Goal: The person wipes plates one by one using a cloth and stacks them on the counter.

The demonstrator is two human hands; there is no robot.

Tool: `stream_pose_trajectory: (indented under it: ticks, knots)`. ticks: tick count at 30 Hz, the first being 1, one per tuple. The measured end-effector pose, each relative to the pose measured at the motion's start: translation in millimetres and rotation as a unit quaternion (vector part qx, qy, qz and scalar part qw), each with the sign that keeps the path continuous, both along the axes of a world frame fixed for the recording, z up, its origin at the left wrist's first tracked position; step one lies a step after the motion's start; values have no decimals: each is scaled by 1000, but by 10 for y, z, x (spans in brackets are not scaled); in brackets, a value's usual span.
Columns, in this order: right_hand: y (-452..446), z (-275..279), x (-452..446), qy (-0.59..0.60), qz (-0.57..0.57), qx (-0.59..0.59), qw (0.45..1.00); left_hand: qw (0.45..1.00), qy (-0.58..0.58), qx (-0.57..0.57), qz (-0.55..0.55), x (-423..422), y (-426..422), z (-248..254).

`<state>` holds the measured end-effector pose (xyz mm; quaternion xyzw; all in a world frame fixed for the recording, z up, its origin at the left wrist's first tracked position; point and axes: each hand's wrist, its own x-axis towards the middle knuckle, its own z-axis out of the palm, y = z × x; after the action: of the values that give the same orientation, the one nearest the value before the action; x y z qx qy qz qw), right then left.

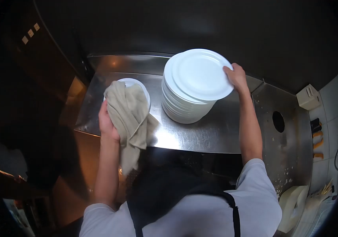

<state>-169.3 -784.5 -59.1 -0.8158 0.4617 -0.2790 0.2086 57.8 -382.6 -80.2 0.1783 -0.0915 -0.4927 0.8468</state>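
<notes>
A tall stack of white plates [182, 112] stands on the steel counter [220, 134]. My right hand [236, 75] is closed on the right rim of the top plate [202, 73], which sits shifted to the right over the plates below it. On the left, my left hand [108, 122] grips a beige cloth [127, 106] that hangs down past the counter's front edge. Behind the cloth shows the rim of a white plate [141, 83]; most of it is covered, and whether my left hand touches it I cannot tell.
To the right is a steel surface with a dark round hole [278, 121] and scattered bits of food. Beyond it are a white box [308, 97] and orange-and-black handled items [317, 139] by the tiled wall. A dark wall rises behind the counter.
</notes>
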Motion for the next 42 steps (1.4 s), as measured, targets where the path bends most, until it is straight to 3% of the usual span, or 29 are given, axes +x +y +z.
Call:
stream_pose_trajectory:
  ticks: [2,4,6,8,9,10,12,13,14,16,18,19,21,22,24,25,26,27,28,32,33,34,35,36,37,38,40,41,42]
  knots:
    - [-54,-17,-39,-24,-38,-62,997,999,-25,-31,11,87,92,188]
    - [-22,136,-85,-248,23,185,951,993,-63,-62,76,-5,64,571]
    - [-22,256,-79,-269,42,160,949,978,-104,-60,169,-105,-36,918]
    - [248,513,-26,-309,86,216,922,962,-174,-65,201,-182,-224,1182]
    - [478,704,39,-298,97,201,928,911,-388,11,141,-21,-337,1195]
    - [781,878,122,-286,107,188,934,808,-577,89,71,127,-438,1195]
    - [1094,961,306,-270,183,180,928,469,-853,178,142,-194,-762,1671]
    - [1309,1077,375,-243,247,176,922,316,-905,120,259,-191,-977,1640]
    - [1388,1005,478,-272,363,24,891,149,-918,56,362,-159,-1135,1603]
    - [1600,843,674,-345,358,-134,857,221,-954,145,138,-219,-1016,2005]
    - [1815,941,727,-337,354,-125,863,275,-935,208,84,24,-879,2072]
    - [1863,1004,712,-330,354,-124,866,374,-903,198,72,174,-767,2051]
    - [1905,1037,659,-365,289,29,885,659,-727,174,78,393,-526,1769]
    - [1922,1055,664,-379,256,106,883,775,-607,154,79,426,-450,1559]
    - [2060,955,888,-479,184,123,850,915,-337,143,172,341,-417,974]
    - [2196,848,1050,-516,132,155,832,934,-231,137,236,103,-475,830]
    - [2311,572,1315,-613,108,193,759,939,-117,130,295,-110,-516,689]
    - [2488,439,1394,-545,73,173,817,927,-156,149,308,-137,-460,512]
    - [2643,262,1550,-591,56,142,792,912,-192,168,322,-171,-392,351]
    - [2494,-63,1363,-524,236,455,681,840,-335,290,314,340,256,344]
    - [2424,-29,1384,-469,264,418,732,832,-364,273,316,414,322,449]
    - [2434,-21,1462,-471,249,398,747,823,-395,258,317,458,373,546]
    - [2469,-22,1569,-476,232,376,760,853,-306,292,306,459,377,551]
    - [2549,-30,1649,-481,217,351,773,843,-258,276,382,353,251,375]
    - [2806,-52,1797,-533,131,300,780,826,-209,257,456,203,26,72]
    - [3061,-2,1814,-473,86,224,848,829,-192,242,466,144,28,-31]
    - [3146,-351,1836,-519,134,321,781,858,-194,214,426,129,146,-118]
    - [3074,-439,1774,-472,190,331,795,881,-212,202,373,187,318,-80]
    - [2922,-519,1625,-419,242,341,806,871,-265,262,321,300,590,66]
